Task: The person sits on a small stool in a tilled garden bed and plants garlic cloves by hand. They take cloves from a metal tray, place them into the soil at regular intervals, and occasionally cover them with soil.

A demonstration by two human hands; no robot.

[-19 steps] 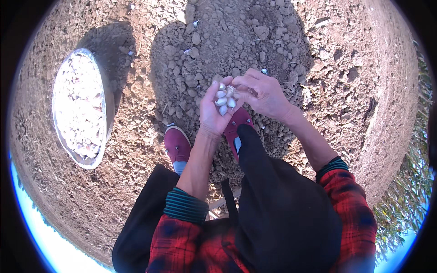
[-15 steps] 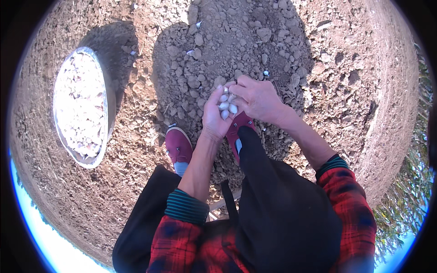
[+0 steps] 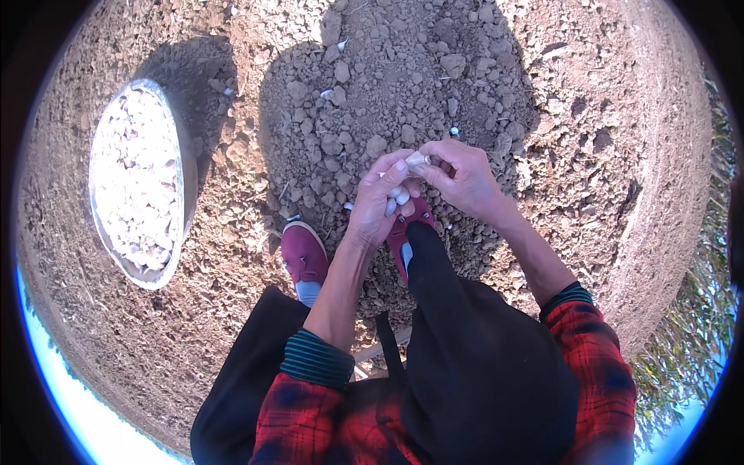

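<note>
My left hand (image 3: 373,211) is cupped around several pale garlic cloves (image 3: 399,195), which show between its thumb and curled fingers. At its fingertips is a whitish garlic piece (image 3: 417,160), pressed by the left thumb. My right hand (image 3: 471,180) pinches the far end of that same piece, so both hands meet on it. The hands are held above the soil, over the toe of my right maroon shoe (image 3: 418,215). Part of the cloves in the left palm is hidden by the fingers.
A tub (image 3: 188,186) heaped with garlic cloves (image 3: 136,178), glaring in the sun, stands on the left. Cloddy brown soil (image 3: 372,93) lies ahead in shadow, with a few pale bits on it. My left shoe (image 3: 304,252) is nearby. Green plants (image 3: 686,325) edge the right.
My left fingers have curled over the cloves, which lay in an open palm before. The right hand has moved slightly right, and a whitish garlic piece now shows between both hands.
</note>
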